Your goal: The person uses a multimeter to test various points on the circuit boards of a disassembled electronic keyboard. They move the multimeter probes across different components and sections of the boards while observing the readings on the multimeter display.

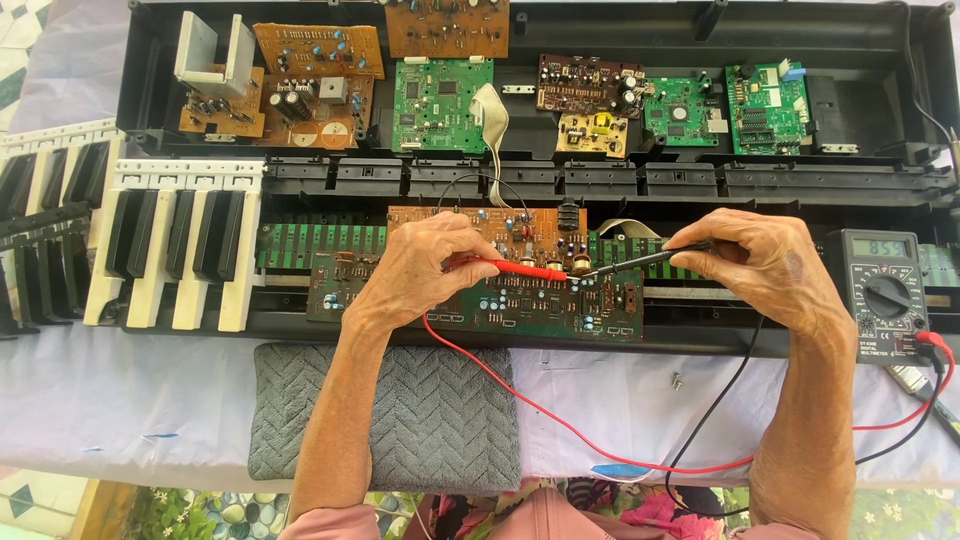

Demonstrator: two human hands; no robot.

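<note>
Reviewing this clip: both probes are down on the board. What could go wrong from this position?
1. The red probe in the left hand and the black probe in the right hand meet close together among crowded parts on the circuit board; a slip might bridge neighbouring contacts.
2. The red lead and black lead trail over the table edge; a snag could tug the multimeter.

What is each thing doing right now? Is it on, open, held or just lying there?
Left hand: fingers grip the red probe, tip on the board.
Right hand: fingers grip the black probe, tip on the board.
Multimeter: switched on, display lit.
Keyboard case: opened, circuit boards bare.
Key sections: taken out, lying at the left.
Grey cloth: lying flat.
</note>
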